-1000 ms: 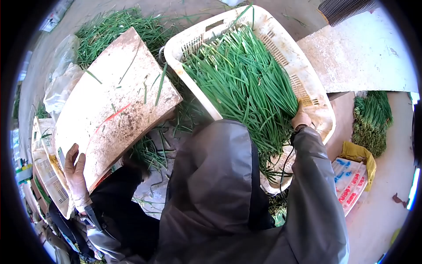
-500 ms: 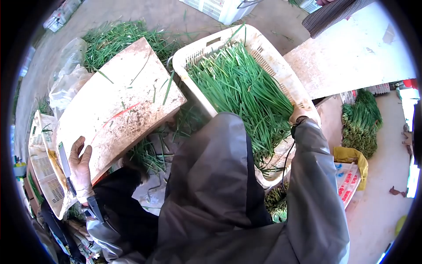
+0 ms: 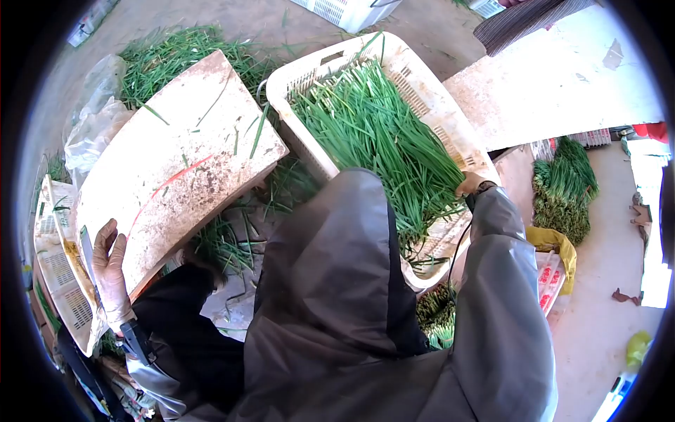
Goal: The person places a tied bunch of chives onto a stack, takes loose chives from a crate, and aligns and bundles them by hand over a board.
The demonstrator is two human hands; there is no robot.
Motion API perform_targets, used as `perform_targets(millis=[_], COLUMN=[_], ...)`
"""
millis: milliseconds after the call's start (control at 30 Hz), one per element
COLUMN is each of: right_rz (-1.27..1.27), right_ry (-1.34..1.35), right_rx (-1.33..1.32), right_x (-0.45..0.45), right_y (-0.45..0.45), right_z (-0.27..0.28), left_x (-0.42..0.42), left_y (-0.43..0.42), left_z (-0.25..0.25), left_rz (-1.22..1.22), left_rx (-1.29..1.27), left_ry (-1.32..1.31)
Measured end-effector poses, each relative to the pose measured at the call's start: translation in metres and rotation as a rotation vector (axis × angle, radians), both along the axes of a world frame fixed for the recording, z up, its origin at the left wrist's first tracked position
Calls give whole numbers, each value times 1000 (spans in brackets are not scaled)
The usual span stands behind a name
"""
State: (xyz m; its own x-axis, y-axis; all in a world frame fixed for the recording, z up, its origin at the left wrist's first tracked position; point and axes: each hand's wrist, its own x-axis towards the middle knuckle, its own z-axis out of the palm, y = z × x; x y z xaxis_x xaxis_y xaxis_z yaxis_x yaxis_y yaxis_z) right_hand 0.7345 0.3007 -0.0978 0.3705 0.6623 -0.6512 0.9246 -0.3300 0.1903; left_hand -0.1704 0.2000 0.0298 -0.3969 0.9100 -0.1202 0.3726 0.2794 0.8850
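Head view, only one: my R hand (image 3: 470, 184) is in the basket (image 3: 418, 98), near end, R side, fingers curled round leaf ends of the greens (image 3: 380, 133); reads as a grip, tightness can't tell. Greens lie lengthwise in the basket, mostly aligned, few strays at near end. My L hand (image 3: 111, 264) is up by the edge of the board (image 3: 176, 169), thumb & index a bit apart. Thin blade-like strip (image 3: 86, 243) runs alongside; can't tell if L hand holds it, other fingers hidden.

Risks, my guess: leaves cd bruise or snap if R hand squeezes hard or drags them over the basket rim. Bunch cd fan out & tangle b/c grip is at the ends only. Black cord (image 3: 462, 243) by R wrist might snag on basket slots or in the greens. If strip is a knife, nick poss. when L fingers shift w/o looking. Grey apron (image 3: 323, 260) bulges up by the basket, can't tell if touching; a bump there cd jog it & muss the greens.
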Motion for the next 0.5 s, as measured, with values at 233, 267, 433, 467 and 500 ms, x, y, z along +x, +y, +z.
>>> perform_targets(millis=[233,267,433,467,500], right_rz=[-192,-324,-441,-443,-444], right_ry=[368,476,496,506,516], right_rx=[130,152,259,255,251], right_x=[8,-5,-22,-24,-27], right_y=[-41,-53,-79,-80,-81], right_z=[-81,-87,-123,-124,-124], left_x=[9,8,6,8,11], left_y=[1,2,3,4,5], left_z=[8,7,4,5,6], left_rz=[-10,-12,-21,-18,-17], left_rx=[-35,-37,-34,-31,-29], left_ry=[26,24,16,14,11])
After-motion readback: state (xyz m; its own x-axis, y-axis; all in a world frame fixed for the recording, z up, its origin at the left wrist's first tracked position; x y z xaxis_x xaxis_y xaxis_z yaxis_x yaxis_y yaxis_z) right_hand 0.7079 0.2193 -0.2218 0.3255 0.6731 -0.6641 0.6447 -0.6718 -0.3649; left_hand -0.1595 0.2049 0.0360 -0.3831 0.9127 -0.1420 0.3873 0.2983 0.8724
